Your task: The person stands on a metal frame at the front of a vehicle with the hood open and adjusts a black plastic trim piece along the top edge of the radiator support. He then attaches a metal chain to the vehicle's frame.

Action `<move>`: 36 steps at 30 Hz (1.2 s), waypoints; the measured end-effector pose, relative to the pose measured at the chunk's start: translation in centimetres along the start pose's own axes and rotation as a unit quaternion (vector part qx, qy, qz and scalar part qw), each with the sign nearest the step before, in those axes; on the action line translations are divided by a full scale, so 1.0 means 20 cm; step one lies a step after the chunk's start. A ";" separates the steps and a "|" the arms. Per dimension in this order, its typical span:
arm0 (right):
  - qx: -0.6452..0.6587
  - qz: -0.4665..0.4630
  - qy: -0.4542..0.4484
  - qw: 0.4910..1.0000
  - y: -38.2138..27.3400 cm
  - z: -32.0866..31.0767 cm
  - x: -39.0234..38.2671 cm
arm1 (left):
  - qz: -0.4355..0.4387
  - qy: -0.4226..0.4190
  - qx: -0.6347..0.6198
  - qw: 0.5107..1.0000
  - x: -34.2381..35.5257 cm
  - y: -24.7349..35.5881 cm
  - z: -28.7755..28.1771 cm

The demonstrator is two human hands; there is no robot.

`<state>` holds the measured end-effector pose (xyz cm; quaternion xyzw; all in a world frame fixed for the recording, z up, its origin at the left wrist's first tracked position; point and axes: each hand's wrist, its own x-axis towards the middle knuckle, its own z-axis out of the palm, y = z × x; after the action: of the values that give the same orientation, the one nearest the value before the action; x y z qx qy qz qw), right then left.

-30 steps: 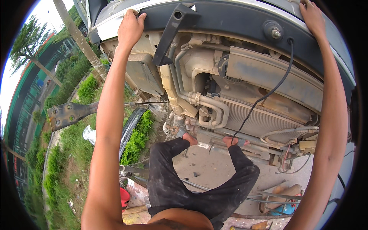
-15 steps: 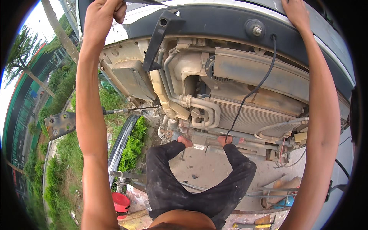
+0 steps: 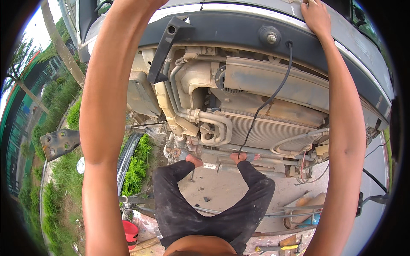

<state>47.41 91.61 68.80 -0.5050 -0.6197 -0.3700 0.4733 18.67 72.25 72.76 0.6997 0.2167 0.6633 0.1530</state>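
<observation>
My left hand (image 3: 150,3) is at the top edge, above the front of a vehicle. Only its heel and wrist show; the fingers and anything in them are cut off. My right hand (image 3: 317,18) rests on the pale grey body panel (image 3: 260,7) at the upper right, thumb and fingers stretched toward the top edge, the tips partly cut off. A small pale bit of something shows beside its thumb, too little to name. Below both hands runs a dark crossbeam (image 3: 218,30) with a black bracket (image 3: 164,55) hanging from its left part.
Under the beam are a radiator (image 3: 271,128), bent pipes (image 3: 222,123) and a dangling black cable (image 3: 267,102). A metal plate with holes (image 3: 60,144) juts out at the left. Near my seat lie a red container (image 3: 130,232) and a yellow-handled tool (image 3: 273,247).
My left hand has moved up and right, mostly out of the picture; the thin dark thing beside it no longer shows. The view has shifted slightly, and my right hand stays on the panel.
</observation>
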 end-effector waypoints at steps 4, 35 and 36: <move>-0.067 -0.069 -0.016 0.995 0.16 0.08 0.08 | 0.013 -0.137 -0.045 0.989 -0.10 -0.04 0.17; -0.010 -0.021 0.014 1.000 0.08 0.01 0.01 | 0.183 -0.133 0.450 0.864 -0.03 -0.71 -0.14; -0.010 -0.023 0.018 1.000 0.08 0.01 0.00 | 0.200 -0.093 0.426 0.877 -0.01 -0.76 -0.14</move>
<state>48.92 92.25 68.74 -0.4891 -0.6187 -0.3956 0.4706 14.35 84.93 65.14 0.7845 0.3185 0.4548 -0.2764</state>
